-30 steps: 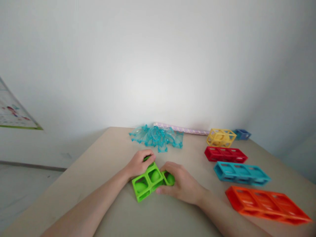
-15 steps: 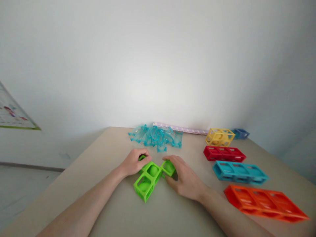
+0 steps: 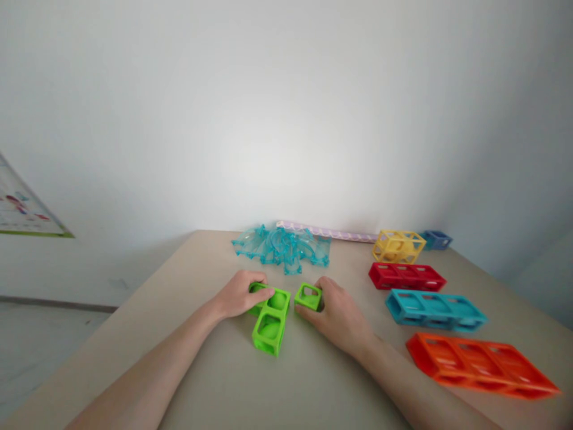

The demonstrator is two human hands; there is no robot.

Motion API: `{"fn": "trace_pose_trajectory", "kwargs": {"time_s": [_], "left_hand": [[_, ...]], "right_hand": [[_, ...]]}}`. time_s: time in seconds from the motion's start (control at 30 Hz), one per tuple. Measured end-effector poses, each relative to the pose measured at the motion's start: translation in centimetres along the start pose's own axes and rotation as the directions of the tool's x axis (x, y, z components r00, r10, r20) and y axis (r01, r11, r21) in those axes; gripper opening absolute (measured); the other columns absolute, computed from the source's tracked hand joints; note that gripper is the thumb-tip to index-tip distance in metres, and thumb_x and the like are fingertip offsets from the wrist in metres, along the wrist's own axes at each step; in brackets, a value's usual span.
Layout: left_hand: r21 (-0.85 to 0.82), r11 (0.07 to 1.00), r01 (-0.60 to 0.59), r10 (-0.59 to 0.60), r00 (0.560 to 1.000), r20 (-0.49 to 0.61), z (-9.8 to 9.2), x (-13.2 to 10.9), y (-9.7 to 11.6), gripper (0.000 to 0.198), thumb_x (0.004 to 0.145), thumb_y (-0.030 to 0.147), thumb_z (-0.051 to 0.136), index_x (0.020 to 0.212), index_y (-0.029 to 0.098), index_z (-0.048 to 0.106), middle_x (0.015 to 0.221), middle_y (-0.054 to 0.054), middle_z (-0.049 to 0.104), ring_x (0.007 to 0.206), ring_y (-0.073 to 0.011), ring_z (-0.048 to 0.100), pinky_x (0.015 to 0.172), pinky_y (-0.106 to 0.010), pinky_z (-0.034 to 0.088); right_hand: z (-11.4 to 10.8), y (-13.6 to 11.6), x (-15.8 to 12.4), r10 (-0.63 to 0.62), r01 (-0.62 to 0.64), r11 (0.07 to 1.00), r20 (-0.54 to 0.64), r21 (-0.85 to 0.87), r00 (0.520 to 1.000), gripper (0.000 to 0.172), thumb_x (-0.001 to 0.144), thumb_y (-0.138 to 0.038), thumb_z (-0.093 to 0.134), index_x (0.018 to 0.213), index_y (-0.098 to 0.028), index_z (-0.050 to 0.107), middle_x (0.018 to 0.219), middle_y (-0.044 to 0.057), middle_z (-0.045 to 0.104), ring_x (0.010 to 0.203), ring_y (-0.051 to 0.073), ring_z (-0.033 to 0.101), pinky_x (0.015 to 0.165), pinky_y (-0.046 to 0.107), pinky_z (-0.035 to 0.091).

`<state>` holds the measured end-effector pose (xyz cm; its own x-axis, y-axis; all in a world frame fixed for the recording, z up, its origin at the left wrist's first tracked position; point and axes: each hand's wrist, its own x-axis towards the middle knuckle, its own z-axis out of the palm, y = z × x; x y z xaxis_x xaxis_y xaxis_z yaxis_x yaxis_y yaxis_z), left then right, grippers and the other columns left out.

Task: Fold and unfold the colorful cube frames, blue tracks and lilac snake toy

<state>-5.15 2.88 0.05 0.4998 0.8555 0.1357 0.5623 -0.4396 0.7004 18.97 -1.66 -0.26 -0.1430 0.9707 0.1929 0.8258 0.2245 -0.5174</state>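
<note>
My left hand (image 3: pixel 245 294) grips the far-left end of a green L-shaped block piece (image 3: pixel 271 325), made of open-framed cubes with round shapes inside. Its thumb lies over the top of the frame. Just right of it, my right hand (image 3: pixel 338 313) holds a single green cube (image 3: pixel 308 296) between thumb and fingers; some of those fingers are hidden behind the cube. A narrow gap separates the cube from the L-shaped piece. Both green pieces are at the middle of the table (image 3: pixel 215 382).
Rows of open-framed blocks line the right: orange (image 3: pixel 481 365), turquoise (image 3: pixel 435 310), red (image 3: pixel 406 276), yellow (image 3: pixel 398 246) and dark blue (image 3: pixel 437 239). Clear blue plastic pieces (image 3: pixel 282 248) lie in a heap at the back, before a pale purple strip (image 3: pixel 331 232) along the white wall (image 3: pixel 286 119).
The single green cube has come apart from the L-shaped piece, where they met at a corner. My left hand has turned the L-shaped piece so its near end points more towards me.
</note>
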Motion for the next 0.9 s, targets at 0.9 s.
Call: {"fn": "trace_pose_trajectory", "kwargs": {"time_s": [0.9], "left_hand": [[0.014, 1.0, -0.003, 0.003, 1.0, -0.028, -0.4, 0.2, -1.1, 0.03, 0.08, 0.039, 0.056, 0.061, 0.015, 0.053, 0.059, 0.004, 0.045, 0.061, -0.0117, 0.044, 0.058, -0.023, 0.032]], "right_hand": [[-0.9, 0.0, -0.1, -0.292, 0.283, 0.888, -0.031, 0.363, 0.956, 0.017, 0.072, -0.009, 0.059, 0.069, -0.02, 0.046, 0.105, 0.005, 0.06, 0.08, 0.014, 0.057, 0.069, 0.027, 0.045]]}}
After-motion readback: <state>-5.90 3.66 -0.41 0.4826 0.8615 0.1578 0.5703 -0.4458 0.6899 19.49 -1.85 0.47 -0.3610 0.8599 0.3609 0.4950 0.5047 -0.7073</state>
